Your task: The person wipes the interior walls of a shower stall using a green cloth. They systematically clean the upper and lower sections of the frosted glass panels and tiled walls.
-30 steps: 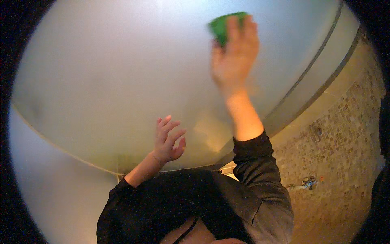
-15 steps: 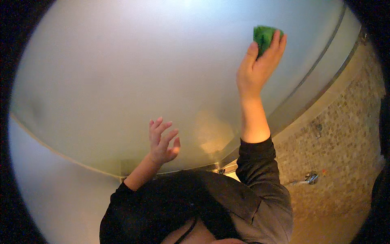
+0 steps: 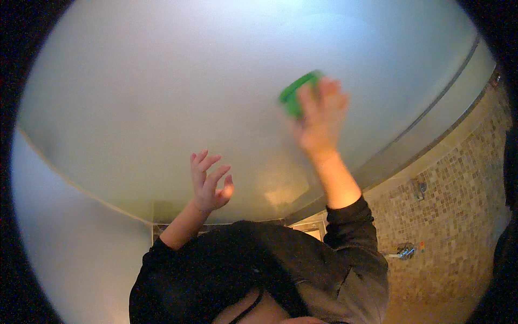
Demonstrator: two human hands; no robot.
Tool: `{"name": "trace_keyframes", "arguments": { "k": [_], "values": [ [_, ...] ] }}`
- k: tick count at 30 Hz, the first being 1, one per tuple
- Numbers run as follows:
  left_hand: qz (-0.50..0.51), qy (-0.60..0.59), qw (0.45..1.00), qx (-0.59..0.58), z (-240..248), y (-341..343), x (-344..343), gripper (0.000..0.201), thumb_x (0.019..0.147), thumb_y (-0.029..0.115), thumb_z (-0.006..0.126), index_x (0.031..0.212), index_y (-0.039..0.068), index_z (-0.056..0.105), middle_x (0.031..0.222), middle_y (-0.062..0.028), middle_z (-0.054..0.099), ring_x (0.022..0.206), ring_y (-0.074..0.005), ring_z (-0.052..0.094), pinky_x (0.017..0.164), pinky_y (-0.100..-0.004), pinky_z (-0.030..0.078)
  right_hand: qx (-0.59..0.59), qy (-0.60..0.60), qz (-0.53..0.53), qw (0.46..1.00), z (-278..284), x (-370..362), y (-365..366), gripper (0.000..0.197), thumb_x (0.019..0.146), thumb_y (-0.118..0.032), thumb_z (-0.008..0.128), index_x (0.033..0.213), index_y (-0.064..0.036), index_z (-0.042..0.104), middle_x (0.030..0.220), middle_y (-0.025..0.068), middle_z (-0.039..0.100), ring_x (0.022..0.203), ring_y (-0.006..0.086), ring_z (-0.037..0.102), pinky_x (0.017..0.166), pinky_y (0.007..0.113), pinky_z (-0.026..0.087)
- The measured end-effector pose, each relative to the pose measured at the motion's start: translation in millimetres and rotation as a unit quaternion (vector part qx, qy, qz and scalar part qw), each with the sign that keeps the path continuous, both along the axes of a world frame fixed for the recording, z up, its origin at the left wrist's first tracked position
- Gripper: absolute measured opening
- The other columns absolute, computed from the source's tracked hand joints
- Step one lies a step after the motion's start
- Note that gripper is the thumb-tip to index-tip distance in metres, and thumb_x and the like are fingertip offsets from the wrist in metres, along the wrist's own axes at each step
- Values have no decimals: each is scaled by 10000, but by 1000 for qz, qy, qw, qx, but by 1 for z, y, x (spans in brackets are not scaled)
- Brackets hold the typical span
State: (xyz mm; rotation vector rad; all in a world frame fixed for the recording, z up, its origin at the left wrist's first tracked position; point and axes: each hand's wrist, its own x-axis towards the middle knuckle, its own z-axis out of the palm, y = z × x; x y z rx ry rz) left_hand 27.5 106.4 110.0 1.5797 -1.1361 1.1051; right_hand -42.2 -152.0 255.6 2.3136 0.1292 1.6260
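Held in the grip of the right hand (image 3: 321,121), fingers laid over one side: one soft-looking, roughly rectangular green pad (image 3: 296,96), upon or just before a broad, pale, frosted panel (image 3: 156,92); left hand (image 3: 210,183): fingers apart, half-curled, grip empty. Apparently mid-wipe, with finished and remaining areas indistinguishable; pad blurred and partly finger-covered, exact contact uncertain; panel top cut off.

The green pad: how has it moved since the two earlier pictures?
The right hand first swung the green pad rightward, then back left and lower in view, over the pale panel. Nothing was grasped or released; the left hand stays raised and empty.
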Motion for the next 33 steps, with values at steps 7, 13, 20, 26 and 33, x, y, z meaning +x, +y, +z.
{"name": "trace_keyframes", "arguments": {
  "k": [7, 13, 20, 26, 33],
  "values": [
    [0, -10, 1000, 12, 0, -2, -5, 360, 717, 69, 718, 1064, 145, 659, 1277, -107, 565, 1332, -379, 436, 1156, -560, 236, -7, -131, 100, 986, 97, 44, 57, 705, 830, -228, 702, 1482, -240, 434, 1562, 112, 359, 1421, 363, 332, 1123, 507, 264],
    [-13, -4, 1000, -11, -5, 16, 0, 347, 742, 106, 718, 1080, 129, 639, 1285, -126, 555, 1322, -386, 439, 1157, -562, 232, -141, 60, 56, 987, -24, 45, 110, 618, 838, -274, 623, 1415, -453, 488, 1556, -66, 384, 1445, 242, 316, 1189, 504, 142],
    [-25, 8, 1000, 10, -13, 33, 10, 356, 748, 122, 715, 1093, 121, 630, 1287, -139, 558, 1326, -388, 439, 1148, -564, 251, -93, 128, 43, 987, -117, 5, 38, 620, 789, -202, 630, 1364, -415, 542, 1583, -38, 333, 1457, 292, 273, 1176, 580, 105],
    [-41, 22, 998, 33, -21, 35, 10, 397, 733, 105, 723, 1119, 126, 635, 1290, -130, 567, 1338, -379, 439, 1170, -532, 234, 119, -145, 81, 979, -18, 31, 32, 799, 759, -238, 678, 1503, -274, 389, 1611, 209, 222, 1471, 474, 181, 1123, 701, 115],
    [-108, 27, 990, 83, -42, 29, 13, 387, 776, 118, 694, 1159, 137, 639, 1305, -125, 567, 1352, -381, 434, 1176, -524, 224, 126, -8, 42, 991, -240, 24, 65, 792, 745, -294, 702, 1463, -439, 400, 1642, 101, 196, 1488, 461, 144, 1140, 700, 123]
  ]
}}
